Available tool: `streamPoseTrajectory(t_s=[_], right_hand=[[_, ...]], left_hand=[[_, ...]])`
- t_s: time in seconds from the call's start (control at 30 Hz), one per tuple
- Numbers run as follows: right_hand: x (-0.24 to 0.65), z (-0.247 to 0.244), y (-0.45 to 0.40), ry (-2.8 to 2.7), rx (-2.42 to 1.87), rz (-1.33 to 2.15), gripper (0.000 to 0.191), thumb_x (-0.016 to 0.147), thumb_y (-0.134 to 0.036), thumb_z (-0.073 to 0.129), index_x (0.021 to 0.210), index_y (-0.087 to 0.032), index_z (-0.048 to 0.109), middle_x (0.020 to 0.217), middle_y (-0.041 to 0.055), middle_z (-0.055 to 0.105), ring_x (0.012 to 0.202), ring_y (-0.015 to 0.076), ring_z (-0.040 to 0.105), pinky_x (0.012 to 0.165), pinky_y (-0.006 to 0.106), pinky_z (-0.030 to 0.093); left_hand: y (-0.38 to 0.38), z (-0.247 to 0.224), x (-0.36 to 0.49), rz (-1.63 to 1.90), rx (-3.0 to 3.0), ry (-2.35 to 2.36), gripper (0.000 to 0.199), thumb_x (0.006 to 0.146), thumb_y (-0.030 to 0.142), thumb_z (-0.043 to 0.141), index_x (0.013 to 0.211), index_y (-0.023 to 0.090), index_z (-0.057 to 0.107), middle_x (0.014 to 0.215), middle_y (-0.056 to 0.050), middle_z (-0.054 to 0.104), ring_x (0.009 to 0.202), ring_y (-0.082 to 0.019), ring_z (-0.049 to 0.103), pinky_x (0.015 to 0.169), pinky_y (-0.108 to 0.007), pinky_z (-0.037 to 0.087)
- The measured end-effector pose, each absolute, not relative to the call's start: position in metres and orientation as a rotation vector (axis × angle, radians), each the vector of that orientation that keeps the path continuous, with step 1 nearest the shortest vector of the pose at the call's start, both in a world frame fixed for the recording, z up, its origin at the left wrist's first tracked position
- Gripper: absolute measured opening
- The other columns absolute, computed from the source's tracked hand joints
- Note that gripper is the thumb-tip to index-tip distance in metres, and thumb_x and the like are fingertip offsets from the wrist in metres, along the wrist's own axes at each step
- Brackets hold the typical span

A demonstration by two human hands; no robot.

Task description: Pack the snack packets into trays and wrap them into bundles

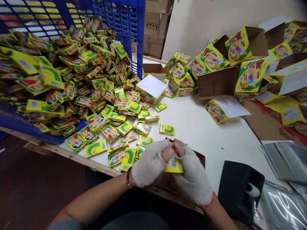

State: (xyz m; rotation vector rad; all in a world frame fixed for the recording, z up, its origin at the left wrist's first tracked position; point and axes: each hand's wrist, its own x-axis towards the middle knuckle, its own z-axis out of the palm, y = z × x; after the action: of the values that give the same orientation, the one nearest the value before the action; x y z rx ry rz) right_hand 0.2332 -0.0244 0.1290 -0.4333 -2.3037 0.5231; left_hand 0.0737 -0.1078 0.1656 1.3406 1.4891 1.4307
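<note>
My left hand [151, 164], in a white fingerless knit glove, is closed on a small yellow-green box [174, 165] with a barcode. My right hand [194, 175], gloved the same way, grips the box from the other side. Both hands' fingertips meet at the box's upper end, where a thin pale edge sticks out; what it is I cannot make out. Under the hands stands an open brown carton [200, 158], mostly hidden by them. Left of my hands, several loose small boxes [129, 158] of the same kind lie on the white table [189, 119].
A blue plastic crate [142, 38] heaped with small boxes [79, 60] stands at the left. Larger display cartons [251, 75], some open, are piled at the back right. A black tape dispenser [240, 188] and clear plastic bags [285, 204] lie at the right.
</note>
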Motion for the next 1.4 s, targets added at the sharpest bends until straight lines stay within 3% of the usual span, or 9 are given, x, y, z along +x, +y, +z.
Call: streamPoseTrajectory(t_s=[0.07,0.13,0.2,0.27,0.53,0.73,0.87,1.07,1.4], right_hand=[[0.231,0.125,-0.031,-2.061,-0.594,0.962,0.062,0.091,-0.02,0.056,0.148,-0.03,0.037,0.136,0.0124,0.058,0.121,0.0276,0.061,0.098,0.047,0.055],[0.228,0.122,-0.04,-1.804,-0.732,1.291,0.051,0.093,-0.03,0.057,0.142,-0.027,0.042,0.132,0.0117,0.062,0.115,0.025,0.065,0.093,0.041,0.058],[0.225,0.12,-0.047,-1.7,-0.757,1.446,0.048,0.093,-0.038,0.057,0.138,-0.026,0.045,0.13,0.0112,0.063,0.113,0.0236,0.066,0.093,0.038,0.058],[0.225,0.117,-0.05,-1.681,-0.779,1.419,0.05,0.093,-0.041,0.057,0.139,-0.025,0.044,0.131,0.0113,0.062,0.114,0.0227,0.065,0.094,0.036,0.058],[0.275,0.115,-0.031,-2.104,-0.48,0.705,0.043,0.092,-0.012,0.052,0.131,-0.027,0.059,0.123,0.0107,0.066,0.112,0.0233,0.066,0.092,0.041,0.058],[0.278,0.124,-0.02,-2.316,-0.193,0.205,0.043,0.09,-0.006,0.059,0.129,-0.022,0.059,0.111,0.0103,0.071,0.103,0.0226,0.068,0.083,0.039,0.063],[0.276,0.128,-0.019,-2.424,-0.12,0.139,0.028,0.092,-0.007,0.055,0.113,-0.021,0.067,0.111,0.0083,0.072,0.113,0.024,0.065,0.088,0.042,0.061],[0.284,0.129,-0.018,-2.577,-0.127,0.209,0.025,0.094,-0.012,0.053,0.108,-0.024,0.07,0.117,0.0073,0.07,0.121,0.0254,0.06,0.095,0.045,0.058],[0.28,0.124,-0.025,-2.594,-0.297,0.185,0.03,0.094,-0.011,0.049,0.115,-0.022,0.068,0.125,0.0088,0.067,0.131,0.0278,0.053,0.103,0.049,0.053]], left_hand=[[-0.117,0.157,0.088,1.489,1.487,1.543,0.045,0.091,0.044,0.053,0.128,0.02,0.059,0.125,-0.011,0.064,0.116,-0.027,0.06,0.101,-0.044,0.049],[-0.122,0.145,0.097,1.45,1.636,1.635,0.075,0.079,0.036,0.068,0.147,0.02,0.041,0.144,-0.014,0.051,0.134,-0.031,0.048,0.111,-0.048,0.042],[-0.124,0.133,0.105,1.333,1.707,1.683,0.094,0.073,0.023,0.068,0.156,0.02,0.022,0.152,-0.016,0.042,0.14,-0.031,0.042,0.114,-0.048,0.041],[-0.124,0.126,0.112,1.244,1.717,1.748,0.094,0.075,0.017,0.062,0.157,0.02,0.016,0.153,-0.016,0.04,0.139,-0.029,0.044,0.114,-0.046,0.042],[-0.122,0.134,0.104,0.954,1.845,1.873,0.076,0.074,0.019,0.059,0.148,0.017,0.038,0.132,-0.012,0.06,0.118,-0.025,0.061,0.102,-0.039,0.052],[-0.123,0.14,0.098,0.804,1.799,1.975,0.065,0.076,0.028,0.059,0.139,0.016,0.048,0.118,-0.011,0.065,0.106,-0.027,0.065,0.093,-0.043,0.055],[-0.121,0.141,0.096,0.818,1.741,1.907,0.065,0.074,0.03,0.059,0.136,0.013,0.047,0.118,-0.013,0.064,0.108,-0.027,0.063,0.094,-0.043,0.054],[-0.118,0.147,0.091,0.804,1.747,1.844,0.041,0.074,0.029,0.06,0.113,0.016,0.055,0.107,-0.01,0.063,0.099,-0.025,0.063,0.087,-0.04,0.056],[-0.12,0.14,0.102,0.918,1.888,1.861,0.049,0.078,0.019,0.055,0.126,0.012,0.052,0.114,-0.014,0.062,0.111,-0.027,0.059,0.097,-0.041,0.051]])
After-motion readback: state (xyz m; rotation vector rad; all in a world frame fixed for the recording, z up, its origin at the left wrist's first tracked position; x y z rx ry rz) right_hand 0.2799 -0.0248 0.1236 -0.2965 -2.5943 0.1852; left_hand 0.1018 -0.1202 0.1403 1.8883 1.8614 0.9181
